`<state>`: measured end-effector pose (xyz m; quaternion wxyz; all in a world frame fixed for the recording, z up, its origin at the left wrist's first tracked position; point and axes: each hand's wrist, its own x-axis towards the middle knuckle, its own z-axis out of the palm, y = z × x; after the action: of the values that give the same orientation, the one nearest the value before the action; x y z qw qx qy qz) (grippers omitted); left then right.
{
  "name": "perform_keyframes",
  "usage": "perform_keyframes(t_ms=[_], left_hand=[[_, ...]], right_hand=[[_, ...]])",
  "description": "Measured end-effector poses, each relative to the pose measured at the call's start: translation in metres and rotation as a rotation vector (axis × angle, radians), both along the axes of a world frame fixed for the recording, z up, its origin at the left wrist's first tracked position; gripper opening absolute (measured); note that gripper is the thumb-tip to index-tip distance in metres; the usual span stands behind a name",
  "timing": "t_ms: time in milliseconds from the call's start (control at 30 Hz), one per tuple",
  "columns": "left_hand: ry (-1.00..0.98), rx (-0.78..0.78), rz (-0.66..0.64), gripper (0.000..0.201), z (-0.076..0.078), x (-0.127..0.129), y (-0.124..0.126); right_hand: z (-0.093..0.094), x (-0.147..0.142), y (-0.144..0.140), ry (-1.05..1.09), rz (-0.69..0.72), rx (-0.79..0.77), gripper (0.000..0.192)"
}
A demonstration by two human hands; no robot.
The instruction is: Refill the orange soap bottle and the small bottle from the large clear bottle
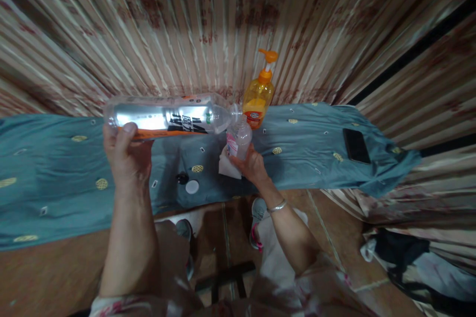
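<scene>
My left hand [128, 156] grips the base end of a large clear plastic bottle [167, 118] with a silver and orange label. The bottle lies nearly level in the air, its uncapped mouth pointing right. My right hand [253, 163] is wrapped round a small clear bottle [243, 138] with a pink label, close to the green cloth. The large bottle's mouth meets the top of the small one; whether they touch, I cannot tell. A white tissue [227, 164] is beside the small bottle. Nearer me lie a white round cap [192, 186] and a small black cap-like piece [182, 178].
Behind the small bottle stands an orange pump bottle [259, 96]. A black phone [356, 146] lies at the right on the green patterned cloth [297, 158]. Pleated curtains [208, 25] hang along the back. Dark and pale cloth items [420, 262] lie at the lower right.
</scene>
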<state>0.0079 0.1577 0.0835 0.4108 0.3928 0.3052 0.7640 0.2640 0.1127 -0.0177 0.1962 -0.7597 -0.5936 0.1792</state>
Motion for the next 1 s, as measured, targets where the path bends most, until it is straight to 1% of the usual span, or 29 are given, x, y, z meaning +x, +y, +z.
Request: perform_keyframes(t_ms=[267, 400, 567, 867, 1000], left_hand=[[-0.015, -0.013, 0.004, 0.088, 0.0022, 0.0025, -0.0019], [-0.022, -0.027, 0.018, 0.089, 0.0026, 0.0029, -0.0018], [-0.012, -0.014, 0.018, 0.090, 0.0026, 0.0026, -0.0009], [-0.026, 0.002, -0.003, 0.097, -0.0007, 0.0000, 0.0009], [-0.010, -0.011, 0.007, 0.094, -0.0006, -0.0006, 0.0010]], right_hand=[[-0.0054, 0.0034, 0.0010, 0.033, 0.027, 0.030, 0.053], [-0.0068, 0.0038, 0.0018, 0.013, 0.039, 0.032, 0.052], [-0.0046, 0.0018, 0.0016, -0.040, 0.020, 0.001, 0.054], [0.0006, 0.0024, 0.0011, 0.016, 0.029, -0.026, 0.049], [-0.0003, 0.0020, 0.0013, 0.017, 0.015, -0.026, 0.052]])
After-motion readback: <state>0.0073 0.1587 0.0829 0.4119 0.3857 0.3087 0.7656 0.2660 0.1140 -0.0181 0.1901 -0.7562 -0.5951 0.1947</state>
